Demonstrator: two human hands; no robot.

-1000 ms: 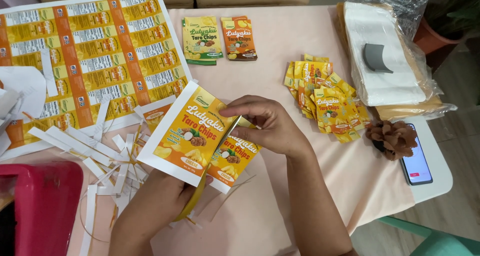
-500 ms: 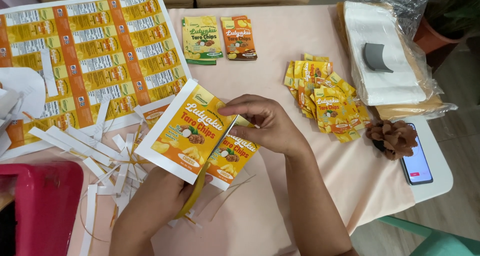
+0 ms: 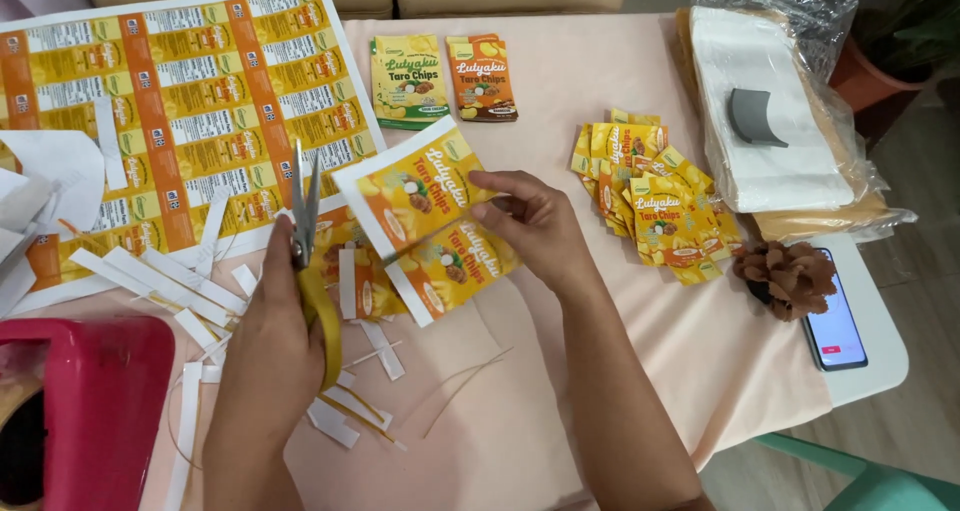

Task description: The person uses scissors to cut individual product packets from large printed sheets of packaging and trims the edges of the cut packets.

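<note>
Two hands are working near the middle of the frame, and I am watching the gap between them. The left hand (image 3: 265,346), in the lower left, is curling its fingers closed through the yellow handles of the scissors (image 3: 308,246), whose blades are pointing up toward the top of the frame, tips just parted. The right hand (image 3: 530,226) is pinching the printed label strip (image 3: 425,221) at its right edge, thumb on top, fingers under. The strip is lying just right of the blades, its long axis running from upper left to lower right, its white left border nearest the scissor tips. So the left hand is sitting closer to that border, with the blades standing nearly crosswise to it. White paper trimmings (image 3: 160,281) are lying scattered at left, and the cut label pile (image 3: 650,201) is sitting at right.
</note>
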